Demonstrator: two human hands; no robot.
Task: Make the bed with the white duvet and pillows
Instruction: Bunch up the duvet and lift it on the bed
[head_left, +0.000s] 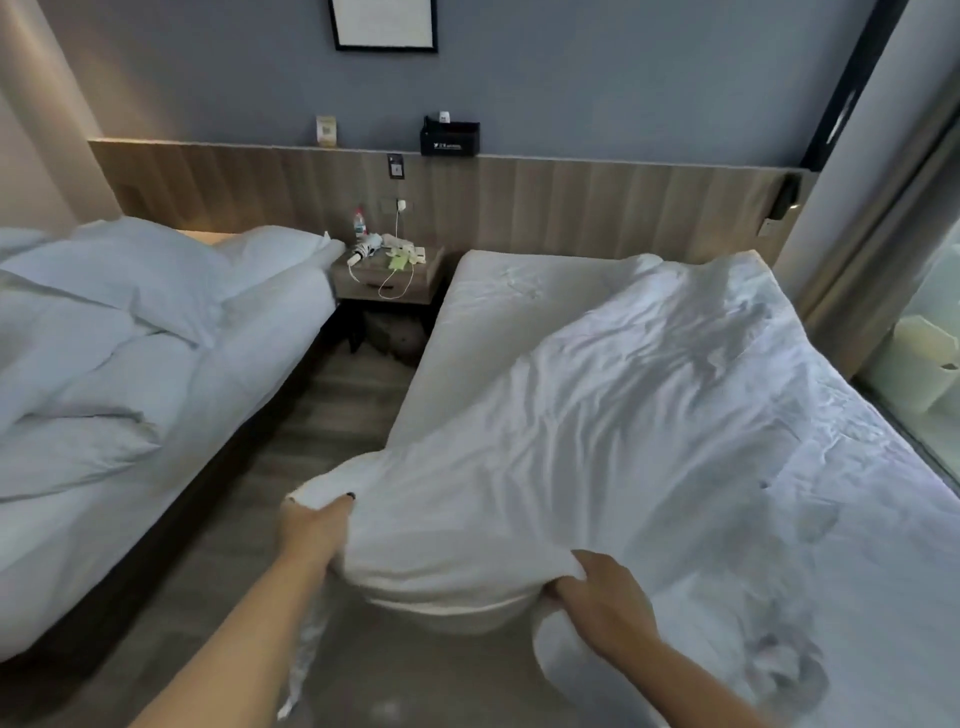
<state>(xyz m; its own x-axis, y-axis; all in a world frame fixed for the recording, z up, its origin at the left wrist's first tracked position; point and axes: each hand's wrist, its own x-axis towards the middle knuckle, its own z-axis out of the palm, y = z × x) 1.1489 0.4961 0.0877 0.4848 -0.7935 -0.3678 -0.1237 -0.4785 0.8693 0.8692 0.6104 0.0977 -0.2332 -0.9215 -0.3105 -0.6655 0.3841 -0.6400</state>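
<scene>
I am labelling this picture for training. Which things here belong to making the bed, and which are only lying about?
Belongs to the job:
white duvet
mattress
left hand
right hand
pillows on the other bed

Just lying about:
nightstand
bottle
charger cable
black box

A single wide-angle view was taken from the person's head, standing at the foot of the right-hand bed (519, 291) and aimed forward and down. Both forearms were seen reaching in from the bottom edge, very near the lens. The far wall (571, 78), well away, was faced straight on, and straight lines were bent towards the frame's edges.
</scene>
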